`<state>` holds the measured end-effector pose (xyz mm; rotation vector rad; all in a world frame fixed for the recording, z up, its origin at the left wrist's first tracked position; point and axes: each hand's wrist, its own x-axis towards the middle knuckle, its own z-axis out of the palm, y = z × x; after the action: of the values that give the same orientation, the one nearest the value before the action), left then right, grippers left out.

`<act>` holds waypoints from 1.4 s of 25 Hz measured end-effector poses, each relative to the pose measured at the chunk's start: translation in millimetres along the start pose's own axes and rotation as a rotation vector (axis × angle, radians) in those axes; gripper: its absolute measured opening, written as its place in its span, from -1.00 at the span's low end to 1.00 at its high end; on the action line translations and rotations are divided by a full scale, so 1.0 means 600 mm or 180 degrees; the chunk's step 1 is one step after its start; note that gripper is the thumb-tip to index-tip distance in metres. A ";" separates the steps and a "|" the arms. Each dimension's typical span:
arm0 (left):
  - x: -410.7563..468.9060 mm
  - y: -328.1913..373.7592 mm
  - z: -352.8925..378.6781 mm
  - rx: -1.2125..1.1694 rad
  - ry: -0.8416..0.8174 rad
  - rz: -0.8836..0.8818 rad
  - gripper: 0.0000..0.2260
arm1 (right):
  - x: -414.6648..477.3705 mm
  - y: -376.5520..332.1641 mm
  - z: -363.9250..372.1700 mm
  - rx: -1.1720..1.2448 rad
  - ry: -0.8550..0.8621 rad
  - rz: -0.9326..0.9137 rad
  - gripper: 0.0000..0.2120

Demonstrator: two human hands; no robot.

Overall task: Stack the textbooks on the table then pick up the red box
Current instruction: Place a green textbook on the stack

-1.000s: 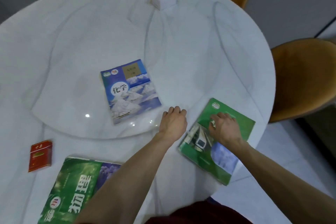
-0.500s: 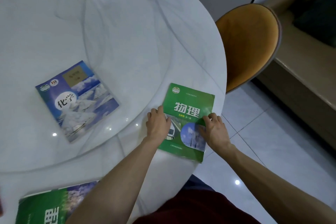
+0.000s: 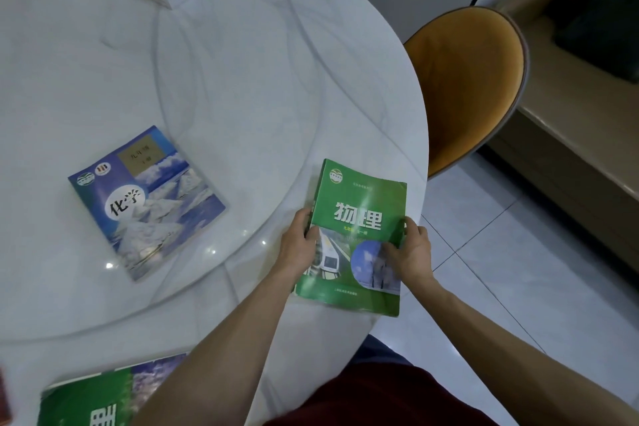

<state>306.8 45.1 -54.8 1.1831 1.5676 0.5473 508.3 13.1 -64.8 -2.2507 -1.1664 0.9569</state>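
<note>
Hands grip the green textbook (image 3: 359,218) at the near right edge of the round white table (image 3: 242,79): the left hand (image 3: 299,249) clasps its left edge, fingers curled under the spine, and the right hand (image 3: 411,252) pinches its right edge with the thumb on the cover. A blue textbook (image 3: 145,201) lies flat well to the left, a second green textbook (image 3: 103,398) sits at the bottom left, partly hidden by the left forearm. The red box (image 3: 4,401) shows only as a sliver at the frame's left edge.

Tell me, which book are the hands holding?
The green book with the train picture, at the table's right edge. Left hand and right hand grip its sides. The blue mountain book lies untouched.
</note>
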 end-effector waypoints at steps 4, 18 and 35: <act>-0.023 -0.010 0.000 -0.0475 0.0189 0.0235 -0.64 | -0.003 0.005 0.002 0.0211 0.0068 0.0059 -0.67; -0.061 -0.012 -0.163 -0.1579 0.1333 0.0106 -0.69 | -0.006 -0.193 0.004 0.1335 -0.0991 -0.0857 -0.64; -0.040 -0.031 -0.448 -0.1501 0.2589 -0.0209 -0.74 | 0.023 -0.533 0.244 0.0771 -0.1752 -0.1877 -0.66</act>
<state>52.8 74.9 34.0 0.5523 1.9685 1.3854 235.0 210.4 35.7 -1.3498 -1.6984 1.3952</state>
